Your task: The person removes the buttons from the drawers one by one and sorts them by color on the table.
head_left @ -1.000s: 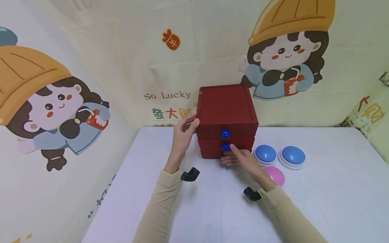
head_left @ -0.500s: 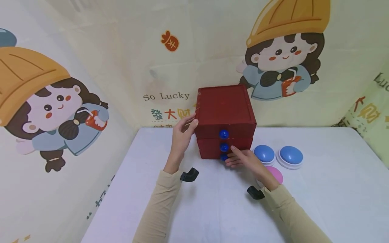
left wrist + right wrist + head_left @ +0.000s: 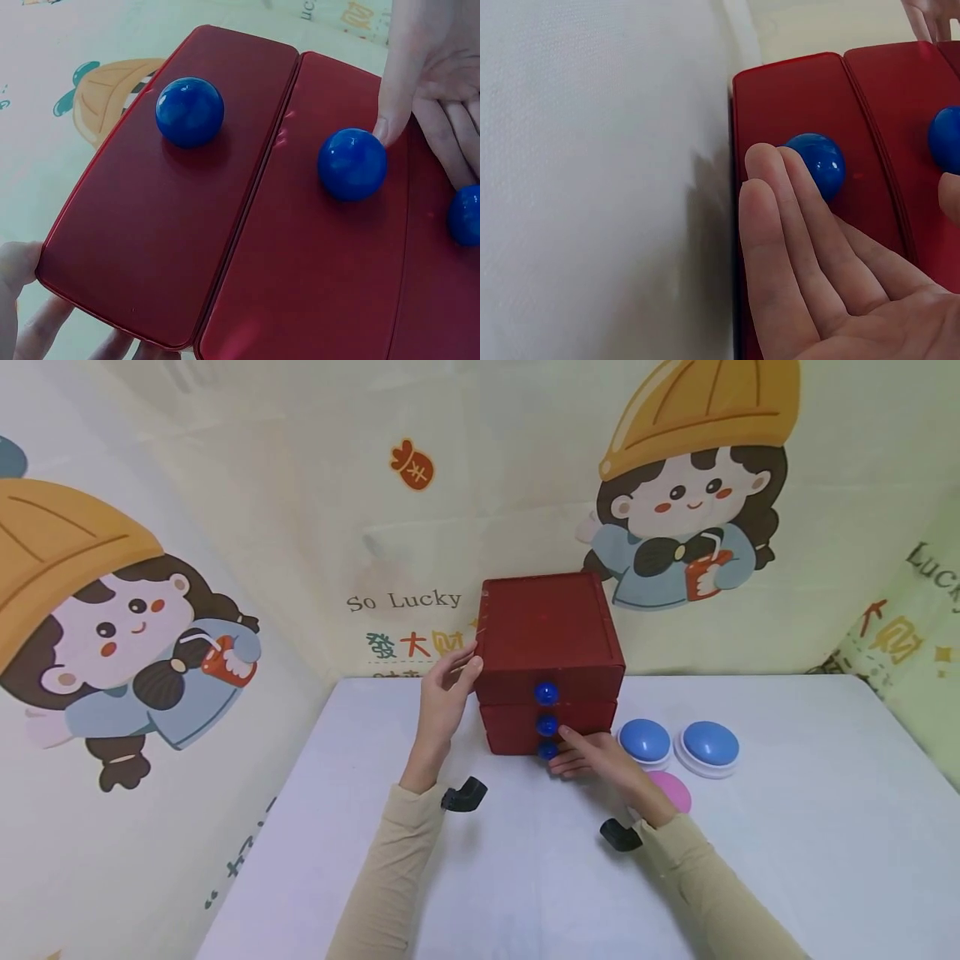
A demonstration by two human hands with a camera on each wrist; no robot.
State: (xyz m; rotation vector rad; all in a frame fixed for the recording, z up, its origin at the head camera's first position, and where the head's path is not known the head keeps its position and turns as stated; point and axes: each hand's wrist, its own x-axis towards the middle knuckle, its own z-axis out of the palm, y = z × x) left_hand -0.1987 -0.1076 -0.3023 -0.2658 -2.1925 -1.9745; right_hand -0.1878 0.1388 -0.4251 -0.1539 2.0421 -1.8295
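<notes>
Right fingers (image 3: 573,760) lower, beside bottom knob (image 3: 547,750).

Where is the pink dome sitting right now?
In the head view the pink dome sits on the white table, right of the red drawer box, just below two blue domes and partly behind the right wrist.

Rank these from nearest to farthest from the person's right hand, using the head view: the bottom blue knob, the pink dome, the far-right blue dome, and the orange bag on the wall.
1. Bottom blue knob: at the fingertips of the right hand, low on the chest front.
2. Pink dome: just right of the wrist.
3. Far-right blue dome: farther right on the table.
4. Orange bag: high on the wall, up left.
</notes>
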